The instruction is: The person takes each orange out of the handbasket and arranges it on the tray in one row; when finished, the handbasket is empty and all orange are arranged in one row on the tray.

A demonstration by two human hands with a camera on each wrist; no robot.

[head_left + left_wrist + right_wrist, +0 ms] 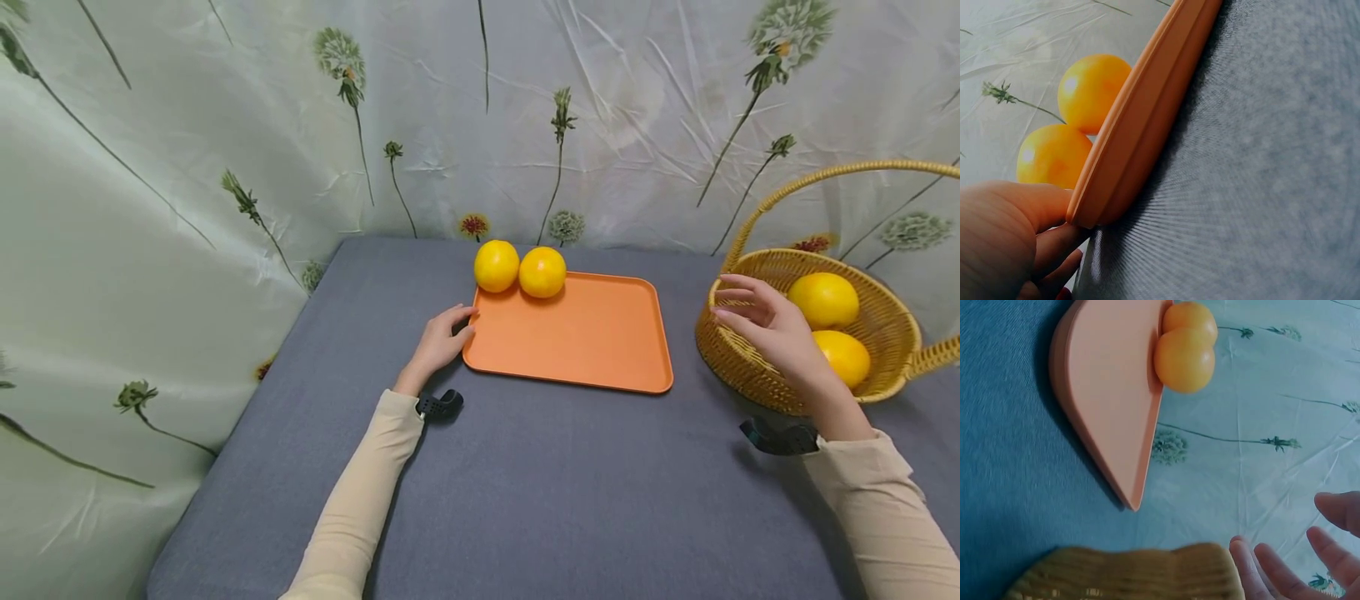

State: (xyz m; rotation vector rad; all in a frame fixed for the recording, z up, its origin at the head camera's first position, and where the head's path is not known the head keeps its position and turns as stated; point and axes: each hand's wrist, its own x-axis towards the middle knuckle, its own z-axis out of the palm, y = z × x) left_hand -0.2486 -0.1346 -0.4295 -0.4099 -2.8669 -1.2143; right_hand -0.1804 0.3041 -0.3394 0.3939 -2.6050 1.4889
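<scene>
**On the grey tabletop: two yellow fruits on the tray, two in the basket**

Through the head camera I have an orange tray (592, 333) near the far edge of the grey cloth (585, 483). At its far left corner sit a left fruit (496, 266) and a right fruit (542, 272), side by side, touching or nearly so. To the right stands a wicker basket (735, 367), with a farther fruit (822, 300) and a nearer fruit (843, 358) inside.

My view of the left hand (441, 337) puts it at the tray's left edge, thumb and forefinger touching the rim; I can't tell whether it pinches. I see the right hand (776, 329) above the basket's left side, thumb and fingers spread with nothing between them. Whether it touches the wicker I can't make out.

That hand blocks part of the basket's interior and the left side of the nearer fruit. Over the basket arches a handle (832, 172), cut off at the picture's right edge. I see a black band at each wrist, beside cream sleeves (360, 492). Behind everything hangs a pale curtain (420, 67) printed with dandelions.
</scene>
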